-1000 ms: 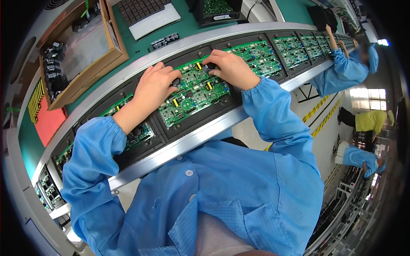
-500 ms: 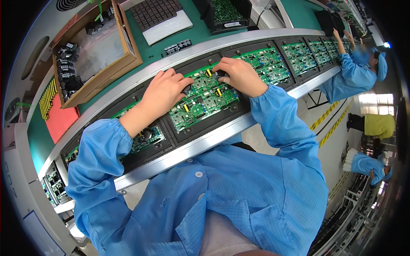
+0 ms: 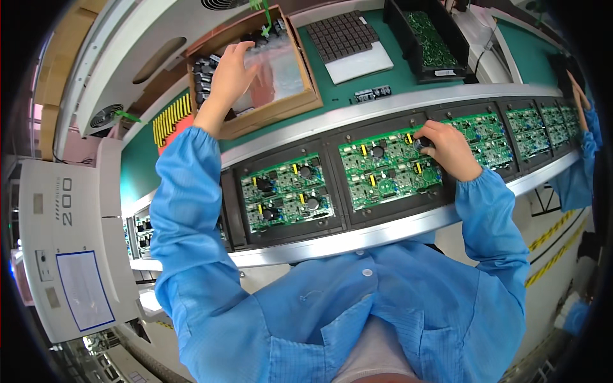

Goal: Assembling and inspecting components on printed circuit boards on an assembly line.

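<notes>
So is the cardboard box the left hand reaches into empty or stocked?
Stocked: the cardboard box holds dark components along its left side, plus a clear plastic bag. The left hand rests inside it.

Electronics factory — circuit boards [image 3: 388,167] on a conveyor line [image 3: 383,105].

The left hand [image 3: 231,78] reaches into the cardboard box [image 3: 281,110], and its fingertips are lost behind a clear plastic bag [image 3: 274,67], so whether they grip anything cannot be told. Under the right hand [image 3: 449,150], part of the green circuit board [image 3: 383,169] is covered; only a dark round component [image 3: 421,143] shows at its fingertips. Far right of that hand, a co-worker's blue sleeve [image 3: 578,175] is cut off by the picture's rim.
</notes>
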{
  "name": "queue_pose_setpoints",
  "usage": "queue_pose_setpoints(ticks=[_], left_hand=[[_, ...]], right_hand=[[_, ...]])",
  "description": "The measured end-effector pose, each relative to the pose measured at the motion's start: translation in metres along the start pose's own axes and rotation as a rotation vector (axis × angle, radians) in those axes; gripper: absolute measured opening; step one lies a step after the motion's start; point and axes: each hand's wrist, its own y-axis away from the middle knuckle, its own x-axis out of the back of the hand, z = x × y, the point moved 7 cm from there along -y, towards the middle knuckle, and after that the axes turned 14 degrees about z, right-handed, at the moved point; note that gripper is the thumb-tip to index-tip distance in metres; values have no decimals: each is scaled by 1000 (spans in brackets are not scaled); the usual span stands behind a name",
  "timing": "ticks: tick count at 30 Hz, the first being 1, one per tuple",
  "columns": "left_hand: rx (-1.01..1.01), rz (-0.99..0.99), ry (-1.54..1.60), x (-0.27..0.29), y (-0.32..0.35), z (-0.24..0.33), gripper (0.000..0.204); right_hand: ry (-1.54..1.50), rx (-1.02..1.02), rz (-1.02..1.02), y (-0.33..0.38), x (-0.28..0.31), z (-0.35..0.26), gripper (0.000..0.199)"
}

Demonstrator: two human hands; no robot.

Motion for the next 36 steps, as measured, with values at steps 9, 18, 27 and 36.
queue_pose_setpoints(ticks=[9,18,27,36], left_hand=[[115,-108,-53,-50,-46,-48,64],[175,-38,92,-42,-31,-65,52],[457,-42,710,49,75,90,52],[1021,-515,1252,-2,233,212,60]], right_hand=[[-27,-36,-11,0,0,-5,37],[-81,-52,12,2,-10,1,37],[16,66,184,16,5,-9,49],[-611,325,219,20,1,-146,65]])
